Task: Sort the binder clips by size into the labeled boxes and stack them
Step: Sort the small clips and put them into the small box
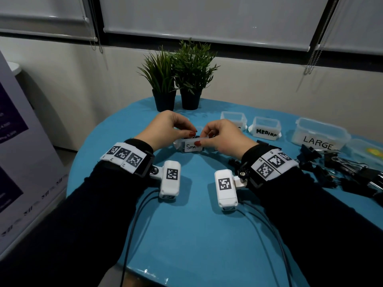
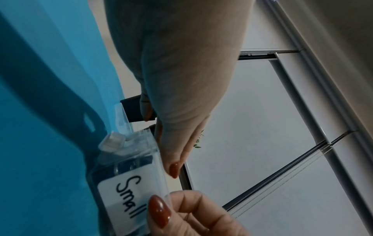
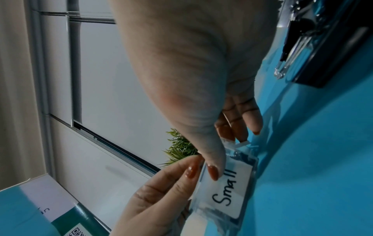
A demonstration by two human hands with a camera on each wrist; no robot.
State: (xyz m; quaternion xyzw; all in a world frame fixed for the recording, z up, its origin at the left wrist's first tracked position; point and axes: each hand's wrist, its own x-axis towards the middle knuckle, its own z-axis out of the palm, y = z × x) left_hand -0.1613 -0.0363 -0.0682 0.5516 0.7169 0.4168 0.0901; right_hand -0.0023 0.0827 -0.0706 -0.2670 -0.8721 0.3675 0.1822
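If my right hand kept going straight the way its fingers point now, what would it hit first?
The right hand points leftward over the Small box, so it would most likely meet the left hand first; their fingertips look nearly touching, though depth is unclear.

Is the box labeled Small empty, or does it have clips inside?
Not empty: dark clips show through the clear wall of the Small box, above its label.

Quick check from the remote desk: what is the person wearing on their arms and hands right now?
Black long sleeves cover both arms. Each wrist carries a white band printed with black square markers, clamped to a white camera box with a dark cable trailing back. Left hand and right hand are bare, with dark red polished nails.
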